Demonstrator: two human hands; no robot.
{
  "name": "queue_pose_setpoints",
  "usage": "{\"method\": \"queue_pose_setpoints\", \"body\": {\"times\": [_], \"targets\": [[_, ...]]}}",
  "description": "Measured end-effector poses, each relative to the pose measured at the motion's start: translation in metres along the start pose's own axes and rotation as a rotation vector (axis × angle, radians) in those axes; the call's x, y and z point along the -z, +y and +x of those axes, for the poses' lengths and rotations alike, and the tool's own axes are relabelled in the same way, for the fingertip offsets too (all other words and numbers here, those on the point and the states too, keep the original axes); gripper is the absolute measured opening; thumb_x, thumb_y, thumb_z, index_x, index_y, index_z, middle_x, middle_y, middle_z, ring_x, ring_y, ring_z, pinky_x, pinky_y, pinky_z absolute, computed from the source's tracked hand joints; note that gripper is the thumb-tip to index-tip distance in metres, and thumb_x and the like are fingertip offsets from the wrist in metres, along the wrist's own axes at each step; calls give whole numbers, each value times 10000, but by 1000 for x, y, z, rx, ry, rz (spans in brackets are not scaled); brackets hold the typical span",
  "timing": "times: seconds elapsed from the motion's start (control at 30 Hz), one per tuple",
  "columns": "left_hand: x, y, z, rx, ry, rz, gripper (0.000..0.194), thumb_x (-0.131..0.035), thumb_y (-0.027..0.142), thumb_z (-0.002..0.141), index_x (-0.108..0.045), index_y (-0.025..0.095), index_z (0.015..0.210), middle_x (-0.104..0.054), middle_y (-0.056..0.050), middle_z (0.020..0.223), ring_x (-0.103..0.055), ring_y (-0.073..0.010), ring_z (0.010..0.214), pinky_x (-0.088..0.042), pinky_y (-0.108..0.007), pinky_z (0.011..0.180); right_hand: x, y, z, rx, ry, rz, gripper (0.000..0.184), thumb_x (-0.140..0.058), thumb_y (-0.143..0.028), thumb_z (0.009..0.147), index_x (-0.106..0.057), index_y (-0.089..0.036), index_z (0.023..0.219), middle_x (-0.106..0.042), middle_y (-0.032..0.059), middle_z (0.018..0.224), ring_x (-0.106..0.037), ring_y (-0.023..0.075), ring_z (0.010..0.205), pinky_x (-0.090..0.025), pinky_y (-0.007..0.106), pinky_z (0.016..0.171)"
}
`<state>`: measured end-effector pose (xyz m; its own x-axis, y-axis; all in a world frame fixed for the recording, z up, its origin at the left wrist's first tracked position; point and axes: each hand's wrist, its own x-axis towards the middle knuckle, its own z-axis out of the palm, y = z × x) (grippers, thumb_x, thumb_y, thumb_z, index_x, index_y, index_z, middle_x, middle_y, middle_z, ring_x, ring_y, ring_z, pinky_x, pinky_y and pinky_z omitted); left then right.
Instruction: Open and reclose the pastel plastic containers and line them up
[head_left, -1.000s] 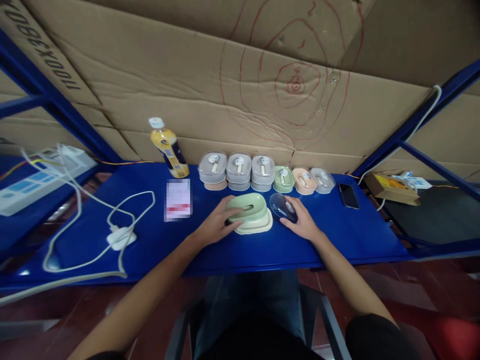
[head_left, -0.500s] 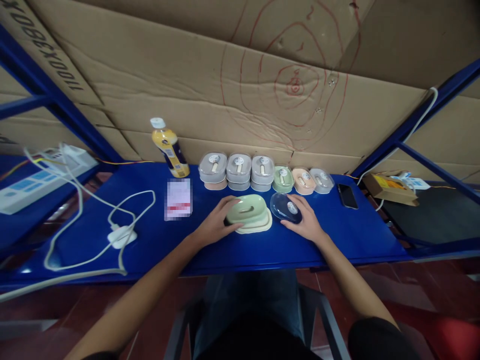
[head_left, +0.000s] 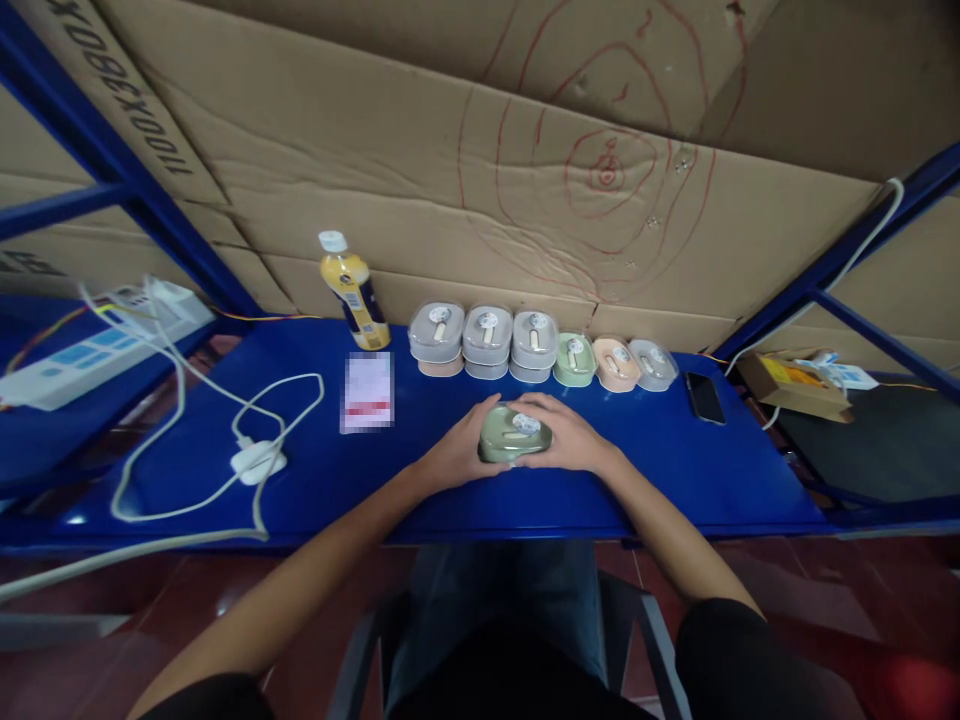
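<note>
Between my hands, low over the front of the blue table, is a green soap box point(head_left: 495, 436) with a clear lid point(head_left: 527, 424) on it. A round white label shows on the lid. My left hand point(head_left: 459, 446) is wrapped round the box's left side. My right hand point(head_left: 564, 432) grips its right side, fingers over the far edge and thumb at the near one. Whether the lid is fully pressed down I cannot tell. Behind stand similar lidded boxes in a row: stacked grey boxes point(head_left: 487, 342), a green box point(head_left: 575, 362), a peach box point(head_left: 617, 365) and a grey box point(head_left: 652, 366).
A yellow drink bottle point(head_left: 355, 293) stands back left, behind a blurred-out card point(head_left: 367, 392). White cables with a charger point(head_left: 258, 462) lie on the left, near a power strip point(head_left: 105, 345). A phone point(head_left: 706, 398) lies right. Cardboard point(head_left: 360, 150) walls the back.
My right hand has moved left, bringing the clear lid from the table's bare surface onto the green soap box. Both hands now close round the box together. The view has shifted slightly.
</note>
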<state>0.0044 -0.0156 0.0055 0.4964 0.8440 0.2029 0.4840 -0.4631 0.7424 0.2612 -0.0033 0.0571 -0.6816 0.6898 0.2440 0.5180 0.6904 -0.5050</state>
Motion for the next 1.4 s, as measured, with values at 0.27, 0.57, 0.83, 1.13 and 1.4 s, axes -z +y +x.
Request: {"method": "queue_pose_setpoints", "body": {"times": [0.27, 0.57, 0.83, 1.13, 1.4], "targets": [[-3, 0, -1, -74, 9, 42, 1127, -861, 394, 793, -177, 171, 1661, -379, -243, 1644, -397, -414, 1544, -368, -598, 1266, 4, -3, 4, -29, -23, -11, 892, -911, -521, 745, -540, -314, 1529, -586, 107, 1396, -626, 317, 1260, -538, 508, 1101], [0, -5, -2, -101, -36, 48, 1082, -850, 407, 807, -218, 190, 1658, -411, -220, 1638, -412, -395, 1541, -370, -571, 1273, -14, -4, -11, -57, 14, -166, 960, -879, -582, 766, -473, -303, 1590, -538, 152, 1448, -596, 386, 1278, -538, 578, 1070], [1, -9, 0, -61, -35, 19, 1181, -905, 400, 734, -211, 172, 1662, -363, -233, 1686, -392, -404, 1557, -361, -576, 1273, -15, -12, -11, -93, -17, -271, 1031, -854, -711, 730, -482, -289, 1593, -554, 174, 1387, -606, 409, 1199, -548, 614, 1021], [2, -8, -1, -107, -14, 7, 1097, -910, 399, 736, -301, 213, 1630, -446, -199, 1606, -453, -399, 1508, -385, -576, 1264, -22, -2, -22, -22, 12, -167, 1039, -845, -626, 795, -362, -292, 1652, -441, 191, 1560, -489, 423, 1423, -489, 611, 1143], [4, -1, -6, -101, -12, 18, 946, -800, 428, 870, -263, 240, 1626, -495, -167, 1566, -527, -347, 1458, -434, -558, 1243, 6, 21, -65, -75, 384, -97, 847, -861, -499, 788, -513, -281, 1530, -553, 146, 1459, -591, 370, 1332, -510, 511, 1144]]}}
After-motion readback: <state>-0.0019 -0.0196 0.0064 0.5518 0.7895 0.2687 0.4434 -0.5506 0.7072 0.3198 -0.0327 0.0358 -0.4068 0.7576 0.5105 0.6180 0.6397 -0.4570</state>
